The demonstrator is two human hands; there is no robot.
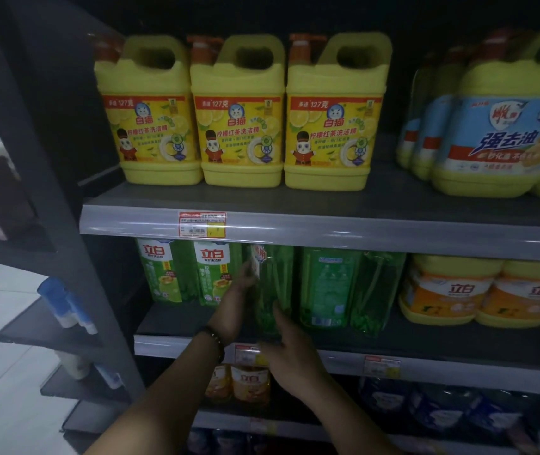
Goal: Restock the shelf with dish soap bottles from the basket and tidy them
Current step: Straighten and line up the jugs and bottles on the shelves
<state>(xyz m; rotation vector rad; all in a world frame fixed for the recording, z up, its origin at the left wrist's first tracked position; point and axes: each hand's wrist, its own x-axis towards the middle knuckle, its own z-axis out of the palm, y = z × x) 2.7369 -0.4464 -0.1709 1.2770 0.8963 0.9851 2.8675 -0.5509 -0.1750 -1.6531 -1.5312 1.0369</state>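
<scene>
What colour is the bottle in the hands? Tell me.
Translucent green; the head view shows the bottle, gripped by left hand and right hand.

Three yellow lemon-label jugs (238, 119) and at least three blue-label jugs (498, 142) stood on the upper shelf (393, 200); one level down were five green dish soap bottles (326, 287) and two orange-label jugs (449, 290), with two orange bottles (250, 382) lower still.

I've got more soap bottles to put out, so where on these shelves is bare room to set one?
Top shelf: a bare gap between the rightmost yellow jug and the blue-label jugs. Middle shelf: only the front strip is bare; green bottles and orange-label jugs stand packed, with the left hand and right hand gripping the middle bottle.
</scene>
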